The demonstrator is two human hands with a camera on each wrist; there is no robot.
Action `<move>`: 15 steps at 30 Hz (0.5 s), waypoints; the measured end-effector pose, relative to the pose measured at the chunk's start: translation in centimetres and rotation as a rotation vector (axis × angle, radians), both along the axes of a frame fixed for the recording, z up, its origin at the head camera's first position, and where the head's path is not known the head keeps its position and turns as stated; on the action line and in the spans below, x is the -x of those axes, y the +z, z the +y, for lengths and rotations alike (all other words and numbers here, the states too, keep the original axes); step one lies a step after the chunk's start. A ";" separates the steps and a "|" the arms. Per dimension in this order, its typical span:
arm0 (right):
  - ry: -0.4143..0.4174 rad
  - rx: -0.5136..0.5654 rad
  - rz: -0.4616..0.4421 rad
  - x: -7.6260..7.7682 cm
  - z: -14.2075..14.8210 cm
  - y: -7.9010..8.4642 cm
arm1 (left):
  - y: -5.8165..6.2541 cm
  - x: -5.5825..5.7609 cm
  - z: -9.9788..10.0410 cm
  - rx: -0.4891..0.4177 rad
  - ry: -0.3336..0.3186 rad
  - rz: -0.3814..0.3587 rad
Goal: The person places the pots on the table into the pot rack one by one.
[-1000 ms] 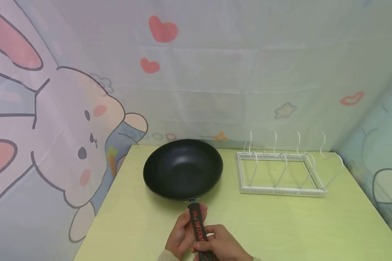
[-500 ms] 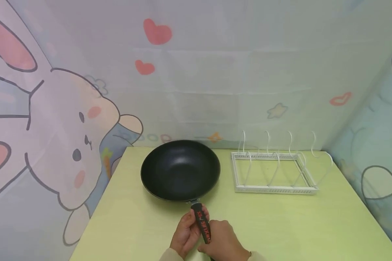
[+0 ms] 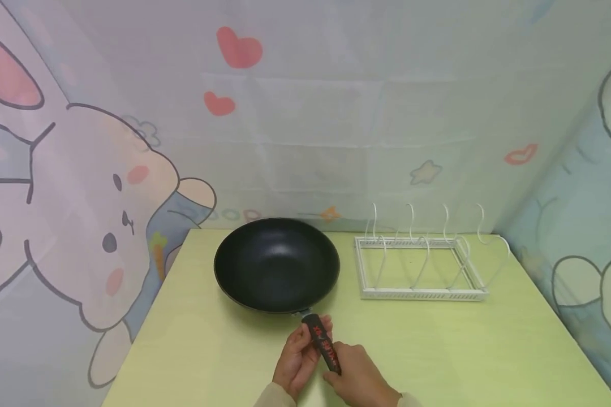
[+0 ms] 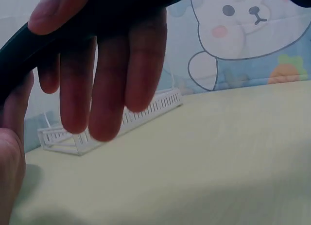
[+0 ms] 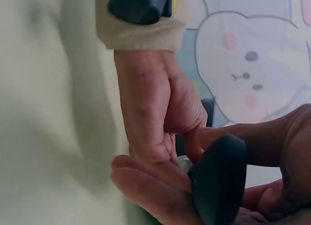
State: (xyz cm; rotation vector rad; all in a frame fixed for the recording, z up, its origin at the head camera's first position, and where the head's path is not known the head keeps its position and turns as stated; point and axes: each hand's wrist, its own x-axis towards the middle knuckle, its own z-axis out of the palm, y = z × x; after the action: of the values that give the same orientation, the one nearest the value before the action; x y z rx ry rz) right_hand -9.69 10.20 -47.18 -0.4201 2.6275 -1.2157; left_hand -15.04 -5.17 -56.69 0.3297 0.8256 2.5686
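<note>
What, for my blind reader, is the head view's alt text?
A person's left grip and right grip hold a round black pan by its red-lettered black handle; at right, a white wire rack stands on a yellow-green table.

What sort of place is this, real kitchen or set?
Likely a staged corner, not a working kitchen: a pale, creased backdrop printed with a cartoon rabbit and red hearts stands behind a yellow-green tabletop, where a white wire rack sits near a round black pan.

Left hand (image 3: 296,357) beside curled right hand (image 3: 357,372)
</note>
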 end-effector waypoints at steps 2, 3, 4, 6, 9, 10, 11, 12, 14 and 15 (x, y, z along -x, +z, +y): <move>-0.003 0.056 -0.045 0.0 0.3 -0.2 | 0.2 0.0 0.0 0.047 0.027 -0.004; 0.001 0.093 -0.075 0.0 0.6 -0.3 | 0.3 -0.1 -0.1 0.075 0.043 -0.011; 0.006 0.135 -0.107 -0.1 0.8 -0.4 | 0.5 -0.2 -0.2 0.111 0.059 -0.013; 0.031 0.232 -0.168 -0.1 1.3 -0.6 | 1.0 -0.4 -0.5 0.175 0.088 -0.022; 0.055 0.401 -0.270 -0.1 2.0 -0.9 | 2.3 -0.7 -0.7 0.243 0.121 -0.024; 0.059 0.456 -0.302 -0.2 2.2 -1.0 | 2.8 -0.7 -0.8 0.259 0.131 -0.014; 0.070 0.516 -0.331 -0.3 2.4 -1.2 | 3.3 -0.8 -0.8 0.266 0.141 -0.002; 0.076 0.571 -0.359 -0.5 2.5 -1.4 | 3.7 -0.7 -0.8 0.275 0.151 0.019; 0.106 0.666 -0.392 -0.8 2.6 -2.0 | 4.6 -0.8 -0.9 0.293 0.167 0.060; 0.131 0.711 -0.403 -0.9 2.8 -2.4 | 5.0 -0.8 -0.9 0.313 0.178 0.080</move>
State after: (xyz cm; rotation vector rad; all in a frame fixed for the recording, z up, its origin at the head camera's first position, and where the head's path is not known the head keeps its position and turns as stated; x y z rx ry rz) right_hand -8.77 12.96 -49.55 -0.3916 1.7547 -1.9267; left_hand -14.26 -6.03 -51.68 0.2737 1.3186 2.5428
